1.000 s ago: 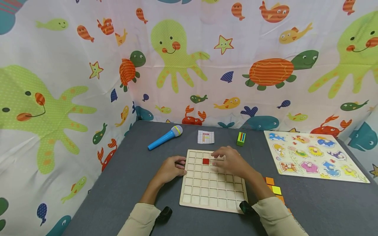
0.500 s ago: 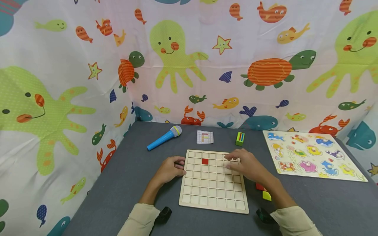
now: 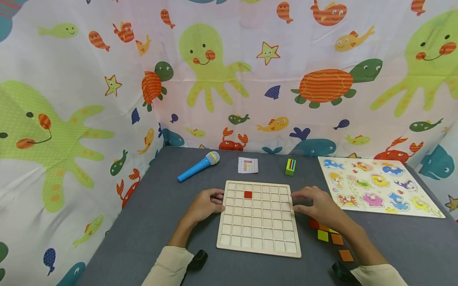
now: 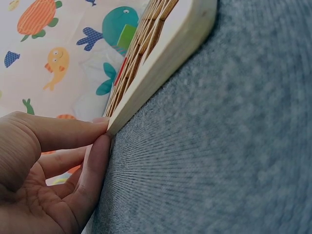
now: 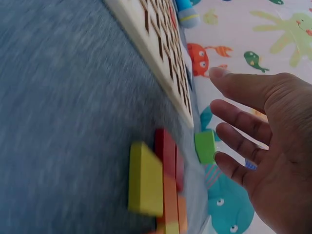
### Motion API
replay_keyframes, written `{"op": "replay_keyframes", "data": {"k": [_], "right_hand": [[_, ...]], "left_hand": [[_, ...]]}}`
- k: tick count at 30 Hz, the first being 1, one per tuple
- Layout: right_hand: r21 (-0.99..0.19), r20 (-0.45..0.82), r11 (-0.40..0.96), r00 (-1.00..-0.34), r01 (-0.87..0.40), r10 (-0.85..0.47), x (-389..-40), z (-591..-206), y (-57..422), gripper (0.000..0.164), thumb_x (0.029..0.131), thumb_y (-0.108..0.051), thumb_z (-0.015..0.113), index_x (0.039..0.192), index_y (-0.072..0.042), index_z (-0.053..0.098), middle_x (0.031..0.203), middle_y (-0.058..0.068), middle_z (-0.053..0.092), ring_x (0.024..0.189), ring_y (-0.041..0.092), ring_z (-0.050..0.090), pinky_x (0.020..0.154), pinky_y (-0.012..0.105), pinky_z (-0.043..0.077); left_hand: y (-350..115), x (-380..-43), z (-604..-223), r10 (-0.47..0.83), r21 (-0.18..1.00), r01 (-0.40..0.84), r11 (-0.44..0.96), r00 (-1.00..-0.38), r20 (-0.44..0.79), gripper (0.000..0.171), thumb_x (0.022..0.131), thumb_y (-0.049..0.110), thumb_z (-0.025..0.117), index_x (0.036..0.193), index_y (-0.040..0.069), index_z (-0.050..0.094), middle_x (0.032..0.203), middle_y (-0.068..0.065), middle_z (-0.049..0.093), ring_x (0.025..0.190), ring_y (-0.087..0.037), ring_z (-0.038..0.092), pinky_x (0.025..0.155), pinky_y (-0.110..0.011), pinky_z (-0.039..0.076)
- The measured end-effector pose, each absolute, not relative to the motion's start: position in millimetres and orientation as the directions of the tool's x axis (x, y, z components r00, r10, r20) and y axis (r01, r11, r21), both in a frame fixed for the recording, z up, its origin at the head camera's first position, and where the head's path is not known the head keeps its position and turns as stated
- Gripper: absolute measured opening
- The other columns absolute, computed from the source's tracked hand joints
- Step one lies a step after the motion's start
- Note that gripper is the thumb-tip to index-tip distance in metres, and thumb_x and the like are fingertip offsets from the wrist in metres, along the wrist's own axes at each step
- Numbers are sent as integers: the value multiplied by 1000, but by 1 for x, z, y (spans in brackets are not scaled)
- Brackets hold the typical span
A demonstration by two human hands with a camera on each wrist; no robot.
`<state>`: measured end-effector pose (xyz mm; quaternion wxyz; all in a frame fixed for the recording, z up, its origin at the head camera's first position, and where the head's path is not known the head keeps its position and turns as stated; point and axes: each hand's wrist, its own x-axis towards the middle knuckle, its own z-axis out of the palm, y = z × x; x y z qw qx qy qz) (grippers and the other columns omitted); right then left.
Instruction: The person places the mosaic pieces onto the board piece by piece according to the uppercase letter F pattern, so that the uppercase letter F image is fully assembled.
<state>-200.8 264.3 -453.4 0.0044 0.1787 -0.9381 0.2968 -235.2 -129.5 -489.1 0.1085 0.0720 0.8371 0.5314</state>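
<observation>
Board [image 3: 257,220] pinched at its left edge between thumb and fingers of the left hand [image 3: 205,204], as the left wrist view shows from close by. Just beside the right edge, the right hand [image 3: 317,202], released, fingers parted and relaxed around nothing; contact between fingertips and wood too hard to tell. Newly drawn back to there from above the grid, with the red tile [image 3: 248,194] left in its square: third column from the left, second row from the far side. Seems to mean one tile laid and let go; looks like early work, with only that square filled. On the table [image 3: 143,246] near the right forearm [image 3: 361,242], more loose pieces in sight than a moment ago: a red piece [image 3: 314,223], a yellow piece [image 3: 323,236] and orange pieces [image 3: 346,255], some partly hidden. Beyond the board, a small gridded card [image 3: 248,165], its coloured pattern too small to read fully, and a green box [image 3: 290,167] with bright stripes. Farther out, a blue microphone [image 3: 196,169] on the left and an animal puzzle [image 3: 381,186] on the right. Behind everything, a sheet [image 3: 264,87] printed with sea creatures.
</observation>
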Motion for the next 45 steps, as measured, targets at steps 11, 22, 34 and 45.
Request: {"op": "replay_keyframes", "data": {"k": [11, 22, 34, 45], "right_hand": [[-551, 116, 768, -942, -326, -316, -186, -458, 296, 39, 94, -26, 83, 128, -9, 75, 116, 3, 73, 111, 30, 67, 93, 57, 57], [-526, 111, 781, -937, -338, -330, -183, -465, 314, 36, 92, -25, 84, 125, -10, 77, 118, 1, 75, 108, 27, 68, 93, 50, 54], [-525, 100, 778, -933, -345, -346, -185, -468, 319, 35, 92, -20, 85, 123, -9, 77, 114, -2, 75, 103, 22, 67, 89, 37, 55], [-537, 71, 777, -935, -329, -347, -188, -472, 319, 33, 93, -21, 83, 123, -7, 77, 114, 0, 75, 102, 20, 68, 88, 37, 57]], "left_hand": [[-130, -235, -489, 235, 903, 9, 429, -966, -102, 56, 87, 5, 84, 139, 0, 66, 124, -12, 69, 110, -24, 71, 88, -36, 62], [-130, -237, -490, 231, 897, 5, 442, -967, -109, 56, 87, 6, 84, 140, 2, 65, 124, -11, 69, 110, -23, 71, 88, -36, 63], [-130, -237, -490, 232, 899, 2, 438, -966, -111, 56, 87, 6, 83, 140, 2, 66, 125, -11, 69, 109, -23, 71, 88, -35, 63], [-130, -236, -490, 244, 906, 16, 422, -965, -96, 56, 87, 6, 84, 140, -1, 65, 125, -14, 69, 110, -25, 71, 87, -35, 63]]}}
